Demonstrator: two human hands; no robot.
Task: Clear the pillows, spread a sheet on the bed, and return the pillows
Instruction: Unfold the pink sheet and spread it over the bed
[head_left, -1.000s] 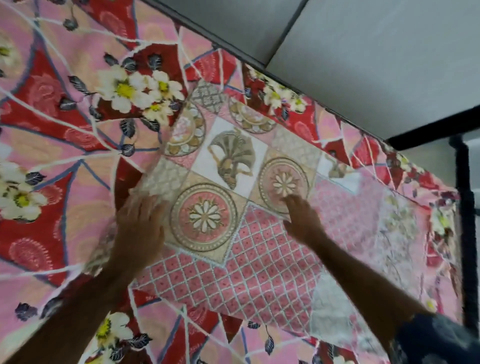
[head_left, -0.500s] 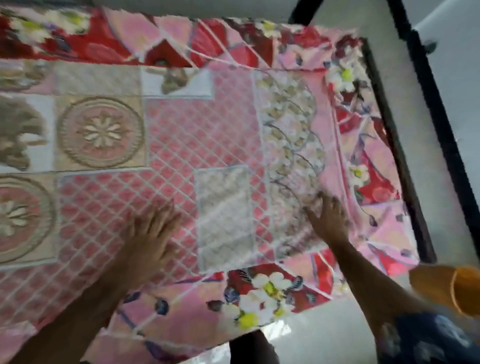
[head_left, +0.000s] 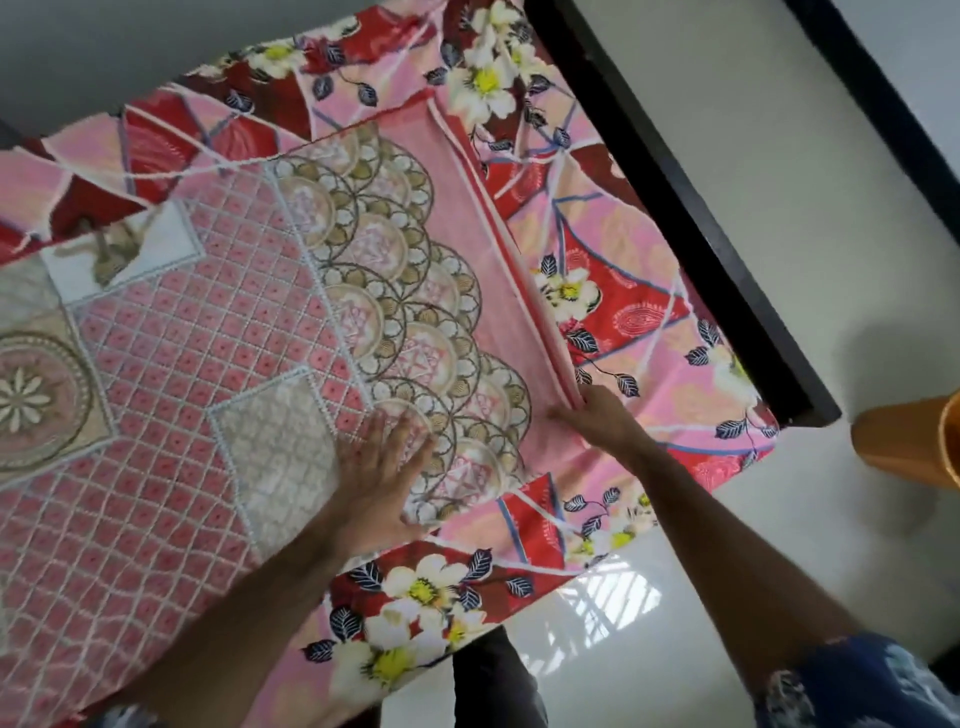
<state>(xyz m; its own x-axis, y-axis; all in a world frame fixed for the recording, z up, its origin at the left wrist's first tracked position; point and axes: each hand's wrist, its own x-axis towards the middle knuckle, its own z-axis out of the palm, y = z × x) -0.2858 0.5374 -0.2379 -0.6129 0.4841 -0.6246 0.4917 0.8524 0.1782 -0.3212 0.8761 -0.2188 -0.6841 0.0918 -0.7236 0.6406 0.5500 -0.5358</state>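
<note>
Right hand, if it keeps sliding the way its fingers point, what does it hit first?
The right hand points along the folded edge of the sheet; it likely meets only more fabric, though depth is unclear.

bed (head_left: 691, 197) (black frame) | floral cover (head_left: 623, 291) over it | patterned sheet (head_left: 218, 332) on top

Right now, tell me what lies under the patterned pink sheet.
The patterned pink sheet lies on a red floral sheet, which shows around its edges. Left hand presses it flat; right hand holds its edge. The mattress beneath is covered, unseen.
</note>
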